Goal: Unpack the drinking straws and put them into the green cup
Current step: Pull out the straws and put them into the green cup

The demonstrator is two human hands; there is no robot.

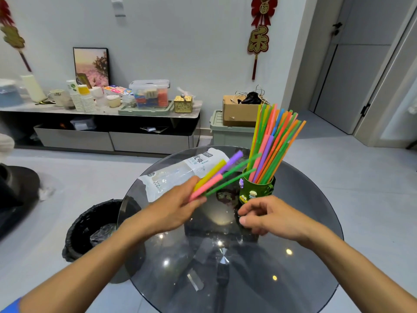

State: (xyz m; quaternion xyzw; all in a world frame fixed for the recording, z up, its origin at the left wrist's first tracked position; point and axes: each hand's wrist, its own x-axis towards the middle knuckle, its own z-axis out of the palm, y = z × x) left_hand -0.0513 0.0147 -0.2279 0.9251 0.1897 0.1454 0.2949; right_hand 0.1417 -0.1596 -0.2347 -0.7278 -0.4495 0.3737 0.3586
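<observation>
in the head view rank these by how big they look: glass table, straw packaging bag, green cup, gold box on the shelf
1. Glass table, by far the largest.
2. Straw packaging bag.
3. Green cup.
4. Gold box, smallest.

The box stands much farther from the camera than the cup, so their order shows only how they look in this view.

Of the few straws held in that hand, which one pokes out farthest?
The purple straw in the left hand; its tip reaches beyond the yellow, pink and green ones.
</observation>
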